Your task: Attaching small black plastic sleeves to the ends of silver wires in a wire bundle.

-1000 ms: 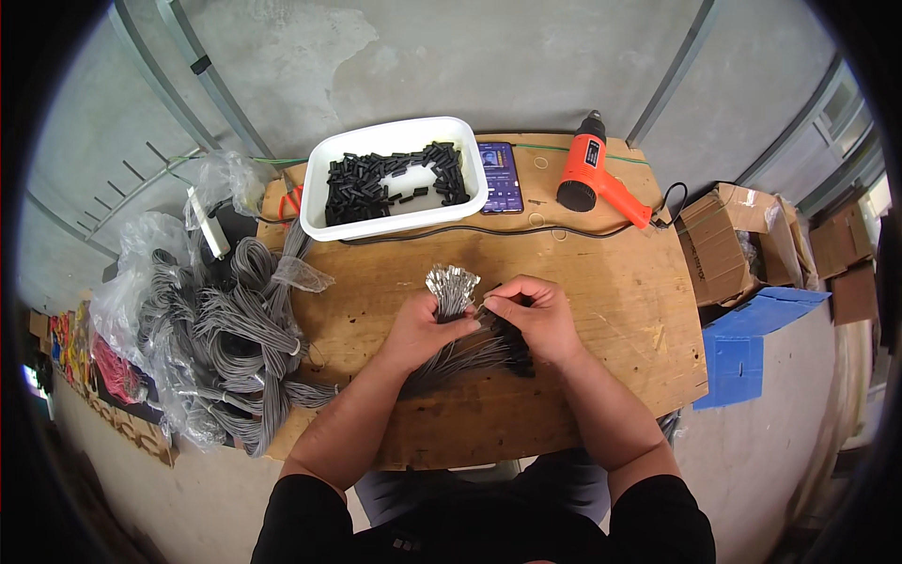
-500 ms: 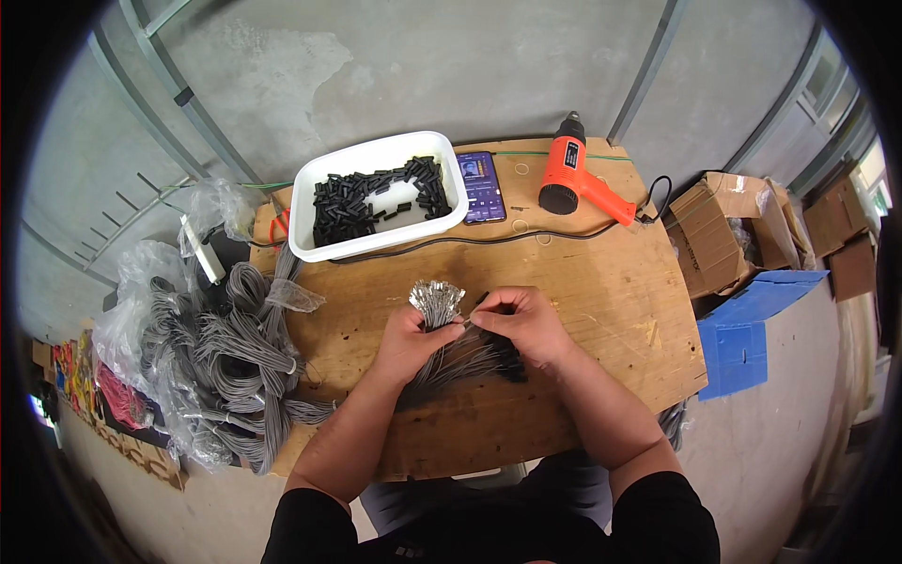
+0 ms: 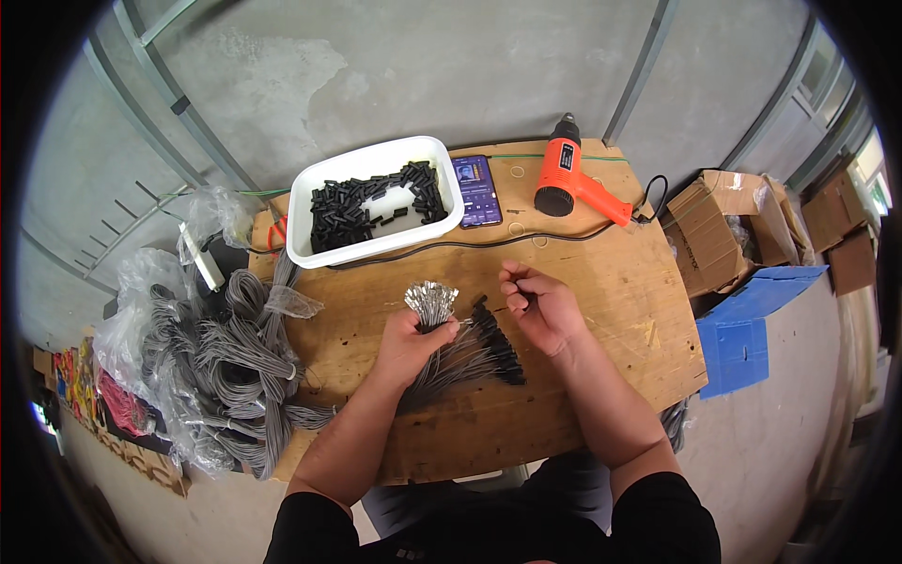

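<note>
My left hand [image 3: 413, 340] is closed round a bundle of thin grey wires [image 3: 432, 303], whose silvery metal terminals fan out above the fist. Raised over the table to the right, my right hand [image 3: 543, 305] has its fingers curled in. Something small and dark shows in that palm, too little to name. Between the hands, a row of black sleeves [image 3: 496, 343] sits on wire ends that spread over the wood. Beyond them stands a white tub [image 3: 449, 207] holding many short black sleeves [image 3: 343, 207].
An orange heat gun [image 3: 564, 169] lies at the back right, its black cord crossing behind my hands. Beside the tub is a phone [image 3: 477, 193]. Coiled grey wire bundles [image 3: 235, 367] and clear plastic cover the left side. Cardboard boxes [image 3: 733, 226] and a blue box [image 3: 742, 348] stand right of the table.
My right hand has moved away from the left hand, up and to the right, uncovering the row of black sleeves. The left hand keeps its hold on the wires.
</note>
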